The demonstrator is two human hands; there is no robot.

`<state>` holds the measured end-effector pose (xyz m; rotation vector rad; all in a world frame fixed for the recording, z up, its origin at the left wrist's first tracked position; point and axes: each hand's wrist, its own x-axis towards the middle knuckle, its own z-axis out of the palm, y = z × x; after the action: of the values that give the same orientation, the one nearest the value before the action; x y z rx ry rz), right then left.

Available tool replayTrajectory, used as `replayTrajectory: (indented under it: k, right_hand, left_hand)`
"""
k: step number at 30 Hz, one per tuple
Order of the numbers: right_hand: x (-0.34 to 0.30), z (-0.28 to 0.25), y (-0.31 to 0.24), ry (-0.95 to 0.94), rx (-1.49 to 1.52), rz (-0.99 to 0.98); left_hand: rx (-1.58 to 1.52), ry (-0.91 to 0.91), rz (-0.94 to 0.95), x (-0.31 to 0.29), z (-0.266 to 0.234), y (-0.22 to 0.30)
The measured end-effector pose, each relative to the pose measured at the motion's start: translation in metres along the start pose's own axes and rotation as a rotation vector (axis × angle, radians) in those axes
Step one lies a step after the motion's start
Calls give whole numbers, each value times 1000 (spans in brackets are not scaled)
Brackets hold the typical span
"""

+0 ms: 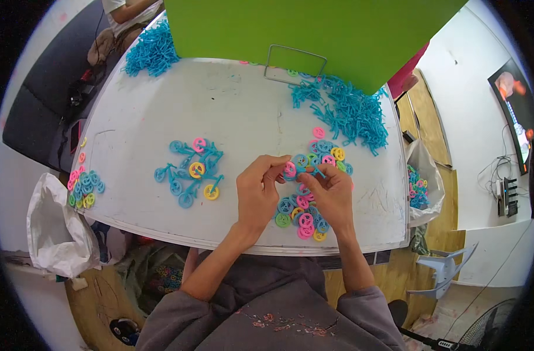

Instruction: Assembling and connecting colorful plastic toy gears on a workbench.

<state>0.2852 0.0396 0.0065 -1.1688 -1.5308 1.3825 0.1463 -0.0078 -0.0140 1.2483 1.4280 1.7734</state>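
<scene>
**A:** so what've you got pinched there?

**B:** You've got a pink wheel (289,169) and a small blue frame piece (315,171) held together right between your hands, just above the middle of the surface (232,111). Your left hand (260,188) has its grip narrow, thumb and fingertips closed on the pink wheel. Your right hand (331,193) is pinched on the blue frame piece, fingers curled tight, touching the left hand's fingertips.

**A:** and what's around it?

**B:** Right under and behind your hands is a loose heap of wheels (305,219) in blue, pink, yellow and green, running from near the front edge up past your fingers. Further back on your right there's a big pile of blue frame pieces (352,114), spilling toward the right edge. To your left, well apart from your hands, sits a cluster of put-together blue pieces with wheels on (192,171). A smaller bunch of wheels (84,184) lies at the far left edge, and another blue pile (153,52) sits at the back left corner.

**A:** anything else?

**B:** A green board (302,29) stands at the back with a wire handle (295,64) in front of it. A white bag (56,225) hangs off the left side and a clear bag (422,181) with wheels in it hangs off the right. Another person (126,14) sits at the top left.
</scene>
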Motion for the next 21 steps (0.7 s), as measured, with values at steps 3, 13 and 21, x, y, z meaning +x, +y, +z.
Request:
replayTrajectory:
  k: [3, 13, 21]
  right_hand:
    - [0, 2, -5, -16, 31, 18]
    - [0, 1, -5, -88, 163, 76]
    - [-4, 15, 3, 6, 150, 93]
  left_hand:
    - [66, 55, 133, 0, 1, 0]
    - [168, 98, 239, -4, 1, 7]
    - [291, 121, 329, -1, 3, 4]
